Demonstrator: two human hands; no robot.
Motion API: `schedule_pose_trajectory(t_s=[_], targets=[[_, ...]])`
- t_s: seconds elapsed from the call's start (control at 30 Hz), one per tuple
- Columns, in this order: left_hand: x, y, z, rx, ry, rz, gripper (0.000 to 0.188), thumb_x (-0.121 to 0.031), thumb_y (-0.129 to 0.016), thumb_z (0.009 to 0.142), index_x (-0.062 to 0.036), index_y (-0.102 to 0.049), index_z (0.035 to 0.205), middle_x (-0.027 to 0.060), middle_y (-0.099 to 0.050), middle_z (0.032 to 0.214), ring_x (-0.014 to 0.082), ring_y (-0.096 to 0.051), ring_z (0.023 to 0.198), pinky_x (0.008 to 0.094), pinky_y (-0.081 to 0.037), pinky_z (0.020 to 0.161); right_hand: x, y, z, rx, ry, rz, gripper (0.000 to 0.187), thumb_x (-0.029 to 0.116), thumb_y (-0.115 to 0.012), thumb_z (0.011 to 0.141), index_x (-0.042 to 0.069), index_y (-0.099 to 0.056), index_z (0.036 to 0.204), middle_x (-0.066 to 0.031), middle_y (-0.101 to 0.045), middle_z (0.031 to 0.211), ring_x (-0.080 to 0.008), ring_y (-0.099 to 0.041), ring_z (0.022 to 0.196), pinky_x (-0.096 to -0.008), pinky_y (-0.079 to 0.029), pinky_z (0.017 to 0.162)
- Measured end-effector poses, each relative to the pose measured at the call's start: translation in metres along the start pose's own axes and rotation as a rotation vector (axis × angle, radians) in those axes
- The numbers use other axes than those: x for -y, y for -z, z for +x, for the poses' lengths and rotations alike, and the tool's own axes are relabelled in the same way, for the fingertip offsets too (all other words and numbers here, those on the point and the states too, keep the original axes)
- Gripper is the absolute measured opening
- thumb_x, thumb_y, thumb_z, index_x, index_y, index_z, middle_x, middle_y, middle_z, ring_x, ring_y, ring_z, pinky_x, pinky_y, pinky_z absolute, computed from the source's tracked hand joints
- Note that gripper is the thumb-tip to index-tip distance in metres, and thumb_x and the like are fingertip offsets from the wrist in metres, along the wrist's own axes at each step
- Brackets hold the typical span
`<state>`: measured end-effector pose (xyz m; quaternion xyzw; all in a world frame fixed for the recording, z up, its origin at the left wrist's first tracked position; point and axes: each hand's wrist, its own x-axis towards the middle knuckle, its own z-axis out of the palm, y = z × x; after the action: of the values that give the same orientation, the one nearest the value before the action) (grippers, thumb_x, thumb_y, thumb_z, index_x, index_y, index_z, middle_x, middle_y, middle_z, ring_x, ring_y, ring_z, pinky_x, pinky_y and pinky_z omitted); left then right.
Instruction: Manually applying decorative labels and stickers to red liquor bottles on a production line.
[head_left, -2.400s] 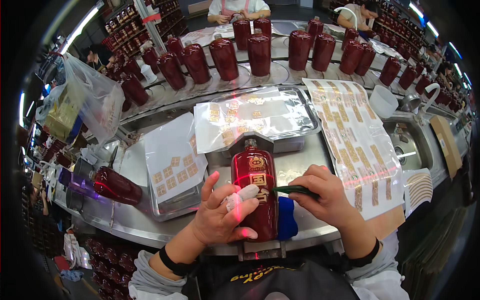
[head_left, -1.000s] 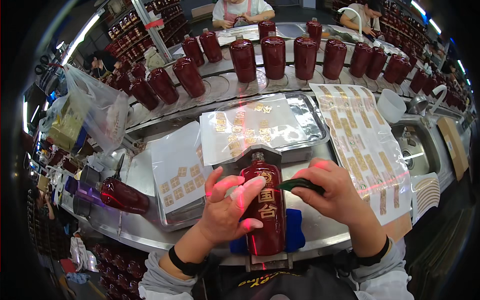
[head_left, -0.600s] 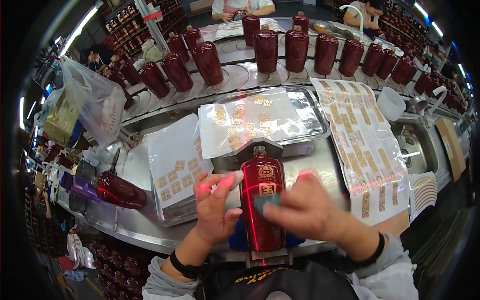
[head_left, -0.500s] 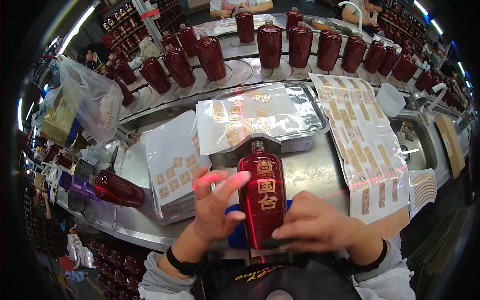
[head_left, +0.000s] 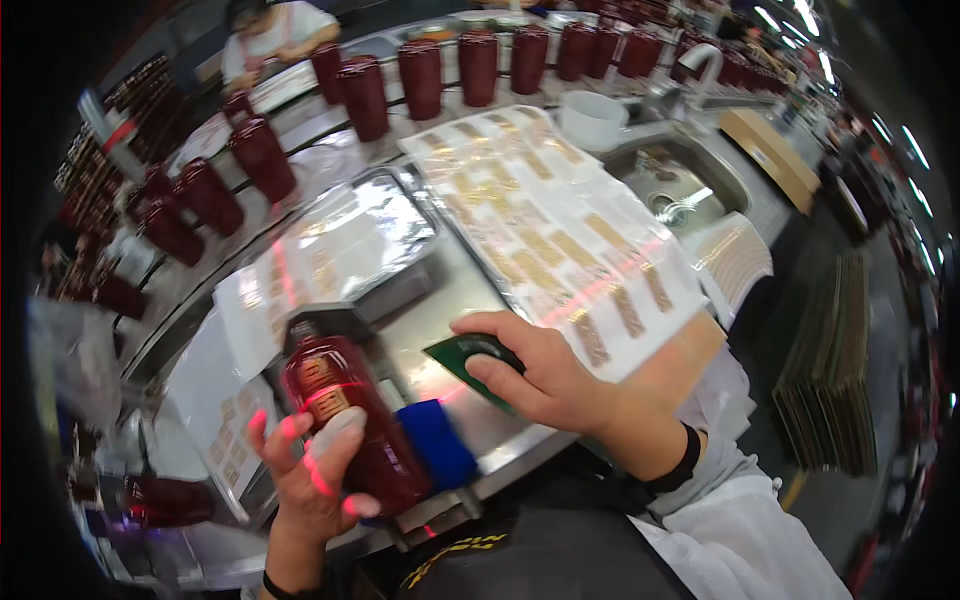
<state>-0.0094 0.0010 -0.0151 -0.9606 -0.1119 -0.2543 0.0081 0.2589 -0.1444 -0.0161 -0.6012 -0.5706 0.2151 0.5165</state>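
Right hand (head_left: 540,385) has moved off the bottle since the frame half a second ago, where it was at the bottle's lower part; the whole view has swung round and is now slightly blurred. Right grip: narrow, thumb pressed against bent fingers, holding a green scraper (head_left: 466,358) whose pointed corner faces left. Scraper is apart from the glass.

Left hand (head_left: 310,475): fingers spread wide, enclosing no object. Its white-covered finger lies over the gold lettering; contact pressure cannot be told. Dark red bottle (head_left: 378,445): on its back, neck away from the person, just right of the left hand and well left of the right grip. Beyond the left hand, the dark holder (head_left: 345,320) stands around the bottle's neck. Blue pad (head_left: 438,445) sits beside the bottle, between the two hands.

Beyond the right grip: sheet of gold strips (head_left: 560,235), with a white bowl (head_left: 594,122) and sink (head_left: 738,195) farther off. To the left hand's left: sheet of small gold squares (head_left: 200,385), plus a second bottle (head_left: 165,500), lying down. Well beyond both hands: a row of upright bottles (head_left: 420,80).
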Motion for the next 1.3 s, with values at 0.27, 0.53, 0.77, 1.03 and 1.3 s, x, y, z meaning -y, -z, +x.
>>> schedule_pose_trajectory(t_s=[0.27, 0.53, 0.77, 1.03, 1.3], targets=[[-0.039, -0.012, -0.034, 0.003, 0.25, 0.078, 0.097, -0.077, -0.05, 0.079, -0.0053, -0.037, 0.144, 0.0246, -0.034, 0.147, 0.0453, -0.028, 0.135, 0.0642, -0.016, 0.11, -0.076, 0.164, -0.023, -0.096, -0.125, -0.714, 0.047, -0.017, -0.049, 0.073, 0.006, -0.068, 0.11, -0.0197, -0.048, 0.14, -0.035, -0.051, 0.124, -0.0377, -0.046, 0.098], [-0.051, -0.028, -0.042, -0.073, 0.36, 0.007, 0.105, -0.076, -0.045, 0.083, 0.0071, -0.03, 0.145, 0.0279, -0.032, 0.149, 0.044, -0.029, 0.139, 0.0576, -0.014, 0.115, -0.126, 0.199, 0.022, 0.346, -0.389, -1.234, 0.053, -0.001, -0.064, 0.076, 0.027, -0.067, 0.121, -0.0123, -0.044, 0.145, -0.0326, -0.042, 0.133, -0.0426, -0.042, 0.104], [-0.054, -0.035, -0.046, -0.115, 0.407, -0.048, 0.104, -0.075, -0.044, 0.084, 0.0066, -0.029, 0.146, 0.0286, -0.032, 0.149, 0.0488, -0.027, 0.138, 0.057, -0.019, 0.113, -0.156, 0.24, 0.037, 0.193, -0.432, -1.356, 0.037, 0.011, -0.061, 0.082, 0.022, -0.07, 0.116, -0.0135, -0.048, 0.14, -0.0338, -0.044, 0.128, -0.0406, -0.042, 0.104], [-0.053, -0.04, -0.047, -0.145, 0.437, -0.169, 0.103, -0.075, -0.045, 0.085, 0.0057, -0.027, 0.147, 0.0297, -0.032, 0.148, 0.0484, -0.028, 0.137, 0.0571, -0.021, 0.112, -0.204, 0.278, 0.064, 0.034, -0.751, -1.021, 0.031, 0.036, -0.075, 0.08, 0.006, -0.07, 0.086, -0.0145, -0.066, 0.076, -0.0257, -0.064, 0.073, -0.0372, -0.049, 0.067], [-0.052, -0.014, -0.024, -0.153, 0.326, -0.23, 0.09, -0.069, -0.047, 0.088, 0.0034, -0.038, 0.141, 0.0283, -0.034, 0.147, 0.0453, -0.033, 0.135, 0.0547, -0.023, 0.113, -0.18, 0.269, 0.058, -0.249, -0.1, -1.127, 0.02, 0.025, -0.075, 0.075, 0.007, -0.068, 0.077, -0.0129, -0.065, 0.1, -0.0295, -0.062, 0.092, -0.0369, -0.048, 0.079]])
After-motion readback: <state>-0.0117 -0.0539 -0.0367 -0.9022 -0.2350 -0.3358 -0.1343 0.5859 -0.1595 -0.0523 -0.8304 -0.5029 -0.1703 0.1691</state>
